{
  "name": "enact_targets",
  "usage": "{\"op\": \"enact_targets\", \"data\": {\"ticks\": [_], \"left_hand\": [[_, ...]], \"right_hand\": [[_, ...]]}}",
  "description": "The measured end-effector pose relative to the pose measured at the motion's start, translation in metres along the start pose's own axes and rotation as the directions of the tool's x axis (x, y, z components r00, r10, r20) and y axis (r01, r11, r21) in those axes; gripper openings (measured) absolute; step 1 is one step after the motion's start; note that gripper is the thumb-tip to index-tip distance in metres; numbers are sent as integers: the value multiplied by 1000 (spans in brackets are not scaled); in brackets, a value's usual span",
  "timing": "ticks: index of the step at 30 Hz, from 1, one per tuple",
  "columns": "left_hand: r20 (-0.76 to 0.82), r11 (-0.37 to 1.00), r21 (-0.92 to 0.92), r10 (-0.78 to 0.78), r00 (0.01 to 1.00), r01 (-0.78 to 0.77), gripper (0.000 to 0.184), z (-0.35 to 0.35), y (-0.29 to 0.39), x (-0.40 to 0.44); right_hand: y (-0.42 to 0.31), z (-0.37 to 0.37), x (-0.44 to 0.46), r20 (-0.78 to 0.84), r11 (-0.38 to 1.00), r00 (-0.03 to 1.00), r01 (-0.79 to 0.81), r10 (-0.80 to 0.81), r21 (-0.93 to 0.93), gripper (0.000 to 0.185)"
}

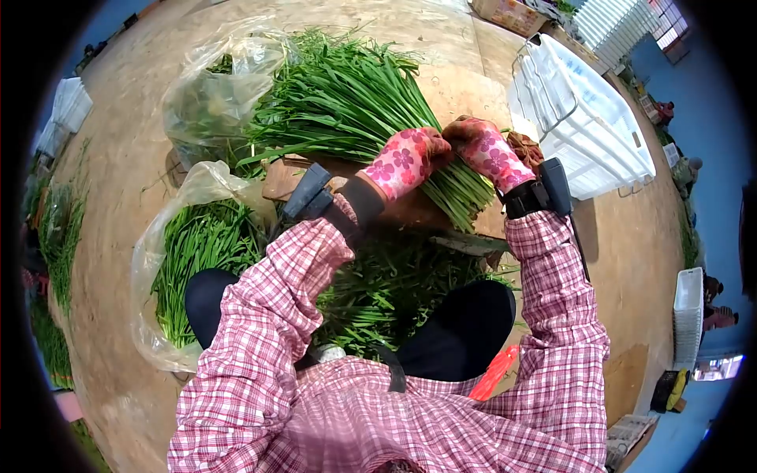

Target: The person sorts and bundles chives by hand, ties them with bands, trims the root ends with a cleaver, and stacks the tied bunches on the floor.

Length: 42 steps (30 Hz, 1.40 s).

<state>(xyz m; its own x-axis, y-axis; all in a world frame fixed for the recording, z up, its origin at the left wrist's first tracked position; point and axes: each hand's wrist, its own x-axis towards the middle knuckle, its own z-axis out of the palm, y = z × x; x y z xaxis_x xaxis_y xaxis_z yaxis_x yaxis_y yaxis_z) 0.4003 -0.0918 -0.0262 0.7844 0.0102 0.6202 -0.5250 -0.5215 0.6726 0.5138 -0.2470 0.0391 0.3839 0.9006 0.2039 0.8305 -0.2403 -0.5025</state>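
A large bunch of long green chives (339, 98) lies across a low wooden board (288, 180), leaves to the upper left and pale stem ends to the lower right. My left hand (406, 162), in a pink flowered glove, rests on the stems with its fingers closed. Beside it, my right hand (485, 148), gloved alike, is also closed. Their fingertips meet over the bunch in a pinch; whatever is between them is too small or hidden to make out. A brown tangled bundle (524, 148) sits just beyond my right wrist.
Left of the board stand two clear plastic bags, one with greens (209, 244), the other bag (213, 110) behind it. Loose greens (386, 288) lie between my knees. White plastic crates (579, 118) stand at the right, and a red plastic piece (497, 372) lies near my right knee.
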Motion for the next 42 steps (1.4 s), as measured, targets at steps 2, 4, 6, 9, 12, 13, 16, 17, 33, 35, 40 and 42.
{"op": "enact_targets", "data": {"ticks": [2, 4, 6, 9, 12, 13, 16, 17, 33, 35, 40, 42], "left_hand": [[-26, 997, 40, -59, 998, 60, 11, 0, 3, -3], [-41, 970, 139, -195, 980, 199, 8, -4, 17, 2], [-62, 899, 213, -378, 924, 382, 9, -2, 28, 13], [-20, 867, 278, -426, 904, 415, 17, -9, 26, 27], [0, 905, 284, -330, 944, 316, 21, -5, 18, 26], [-13, 930, 242, -281, 959, 276, 23, -8, 21, 23], [72, 930, 353, 77, 994, -98, 35, -8, 6, 7], [121, 910, 403, 56, 991, -101, 37, -9, 14, 6], [482, 644, 718, -187, 856, -264, 97, 15, 47, 47], [425, 522, 824, -310, 850, -221, 105, 9, 41, 56], [456, 465, 811, -123, 881, -355, 110, 2, 10, 69], [545, 778, 622, -348, 763, -90, 111, -2, 4, 74]], "right_hand": [[-15, -1, -4, -81, 987, 994, -80, 69, -140, 16], [-32, 3, -13, -178, 957, 971, -194, 157, -216, 13], [-45, 12, -22, -283, 916, 923, -329, 261, -228, 13], [-52, 37, -28, -395, 896, 919, -174, -1, -408, 7], [-60, 47, -29, -368, 882, 930, -181, 10, -435, 13], [-56, 47, -32, -364, 886, 931, -179, 12, -428, 14], [-47, 39, -55, -488, 950, 861, -256, 140, -178, 19], [-43, 29, -65, -497, 958, 839, -283, 222, -48, 18], [32, 4, -160, -244, 618, 744, -658, 622, -431, 75], [25, -4, -165, -287, 679, 728, -685, 622, -265, 76], [-2, -11, -173, -333, 769, 701, -622, 631, 147, 59], [-9, -4, -166, -328, 750, 677, -628, 658, 209, 50]]}}
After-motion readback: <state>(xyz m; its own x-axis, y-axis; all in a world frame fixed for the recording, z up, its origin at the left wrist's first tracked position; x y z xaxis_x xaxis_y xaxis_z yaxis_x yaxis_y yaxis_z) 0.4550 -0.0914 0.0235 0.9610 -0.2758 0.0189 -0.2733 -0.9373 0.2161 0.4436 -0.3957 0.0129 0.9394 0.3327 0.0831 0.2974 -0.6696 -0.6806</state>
